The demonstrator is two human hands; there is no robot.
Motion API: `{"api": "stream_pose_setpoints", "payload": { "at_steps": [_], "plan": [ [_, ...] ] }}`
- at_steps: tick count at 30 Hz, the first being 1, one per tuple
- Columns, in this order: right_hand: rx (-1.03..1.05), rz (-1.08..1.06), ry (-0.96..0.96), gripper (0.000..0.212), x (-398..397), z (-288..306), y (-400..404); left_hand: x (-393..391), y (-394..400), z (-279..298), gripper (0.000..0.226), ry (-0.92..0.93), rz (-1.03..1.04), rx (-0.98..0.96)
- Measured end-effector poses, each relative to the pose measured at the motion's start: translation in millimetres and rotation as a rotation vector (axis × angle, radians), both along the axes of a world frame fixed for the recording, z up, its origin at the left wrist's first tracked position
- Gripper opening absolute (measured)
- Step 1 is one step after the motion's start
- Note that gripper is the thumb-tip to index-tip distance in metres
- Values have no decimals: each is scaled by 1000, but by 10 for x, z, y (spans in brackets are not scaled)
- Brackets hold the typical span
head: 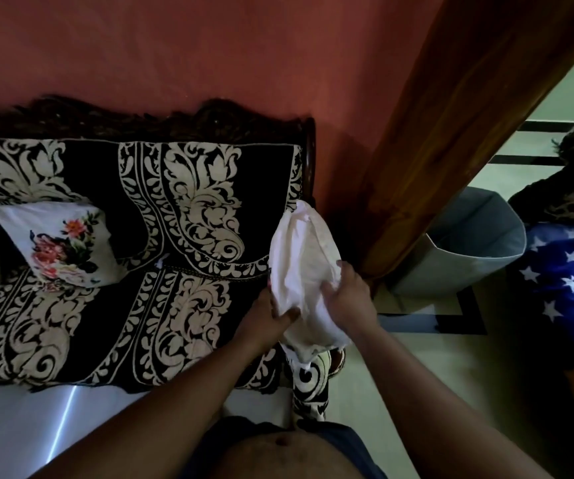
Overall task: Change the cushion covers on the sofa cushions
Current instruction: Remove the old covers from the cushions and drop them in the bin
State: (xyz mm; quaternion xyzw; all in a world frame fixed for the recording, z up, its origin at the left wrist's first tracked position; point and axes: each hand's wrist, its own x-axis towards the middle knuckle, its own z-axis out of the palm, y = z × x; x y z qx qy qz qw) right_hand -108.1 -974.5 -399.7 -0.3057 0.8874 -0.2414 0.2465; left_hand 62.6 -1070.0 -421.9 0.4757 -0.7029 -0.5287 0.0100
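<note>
The sofa is being used. A white cushion is being gripped by both hands, left hand and right hand. It might be dropped if tugged hard.

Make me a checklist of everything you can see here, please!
Surface: sofa draped in a black and cream patterned throw.
Job's things: white cushion at the sofa's right end; floral cushion lying on the seat at left.
Clutter: grey bin on the floor; star cloth at far right.
Grippers: left hand and right hand both grip the white cushion.
Cables: nothing seen.
Surroundings: red wall; wooden post; pale tiled floor.
</note>
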Motion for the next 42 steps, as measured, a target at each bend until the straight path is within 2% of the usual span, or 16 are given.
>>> {"api": "stream_pose_setpoints", "payload": {
  "at_steps": [3,5,9,11,12,14,17,20,22,25,29,31,33,37,39,42],
  "plan": [
    [178,11,-5,100,188,-85,-39,-168,-84,-91,66,-48,-10,-12],
    [226,5,-1,104,179,-199,-6,-196,-152,-181,61,-149,-46,-35],
    [136,46,-17,55,50,-282,31,-99,-207,-30,51,-430,-208,-188],
    [30,25,-15,41,-25,-231,38,-2,-313,-97,55,-451,-207,-133],
    [-29,21,-5,38,-55,-191,37,35,-383,-123,65,-386,-189,-66],
    [-141,47,14,31,-82,-32,-9,54,-517,18,81,-130,-98,98],
    [-275,139,43,17,-56,251,-122,-96,-676,520,79,220,187,313],
    [-370,198,56,11,-28,477,-271,-286,-886,949,102,349,334,361],
    [-432,282,77,14,-14,604,-393,-375,-942,1135,106,368,390,216],
    [-500,409,97,23,37,810,-547,-371,-1024,1272,63,390,498,-113],
    [-485,483,189,28,35,926,-653,-256,-1140,1425,16,200,475,-483],
    [-450,512,230,26,37,941,-688,-194,-1157,1465,14,164,485,-538],
    [-395,498,238,35,43,1001,-722,-140,-1166,1444,15,209,524,-522],
    [-227,406,178,82,190,1183,-863,-74,-1102,1489,21,322,556,-535],
    [-263,353,64,93,326,1252,-1035,-90,-960,1564,20,346,472,-554],
    [-396,305,-22,94,447,1258,-1259,-81,-845,1606,8,377,366,-628]
  ]
}}
